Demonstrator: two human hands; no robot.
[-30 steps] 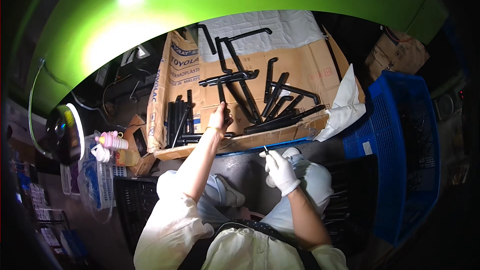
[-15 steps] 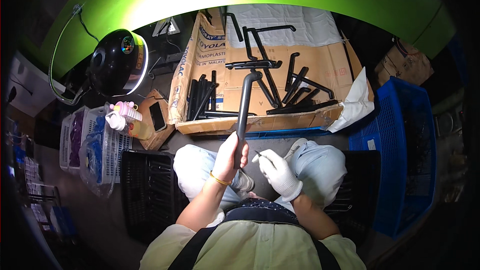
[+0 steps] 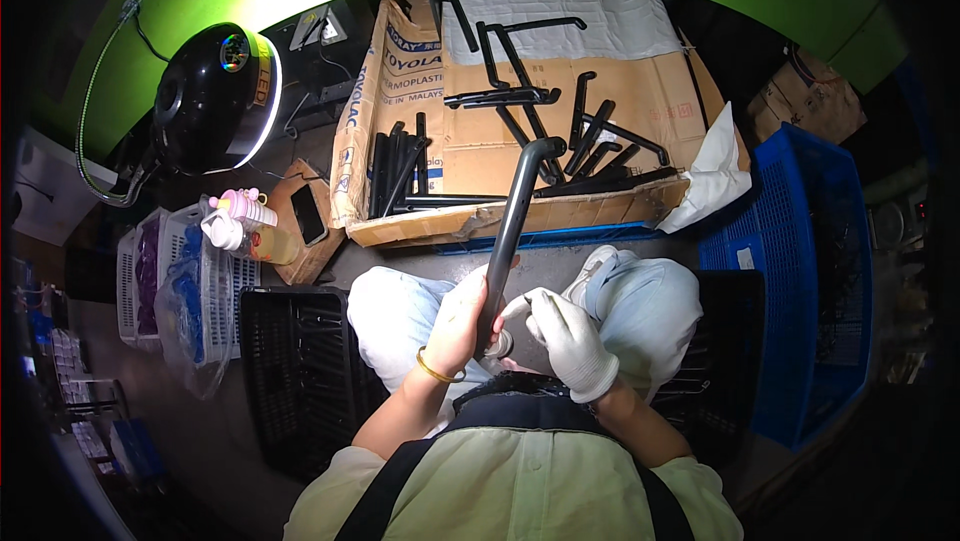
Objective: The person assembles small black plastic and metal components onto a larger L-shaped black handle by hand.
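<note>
My left hand (image 3: pixel 460 321), bare with a yellow band at the wrist, is wrapped round the lower end of a black bent tube (image 3: pixel 516 216). The tube stands tilted up and to the right, its short hooked end at the top. Just right of its lower part is my right hand (image 3: pixel 575 346) in a white glove, fingers pinched together. A small dark bit shows at the fingertips; its kind is too small to make out. Beyond, a cardboard box (image 3: pixel 440 225) holds several similar black bent tubes (image 3: pixel 505 97), some crossed over each other, others bunched at its left side.
A lit round black lamp (image 3: pixel 205 101) stands at the left, near a pink-topped bottle (image 3: pixel 240 209) and a phone (image 3: pixel 308 216). Black crates (image 3: pixel 262 381) flank my legs. A tall blue crate (image 3: pixel 785 271) stands at the right, white baskets (image 3: pixel 222 286) at the left.
The tube's hooked end has swung to the right, so it leans more. My gloved right hand has shifted slightly right and turned, its fingertips still close to the tube. The whole view has shifted a little.
</note>
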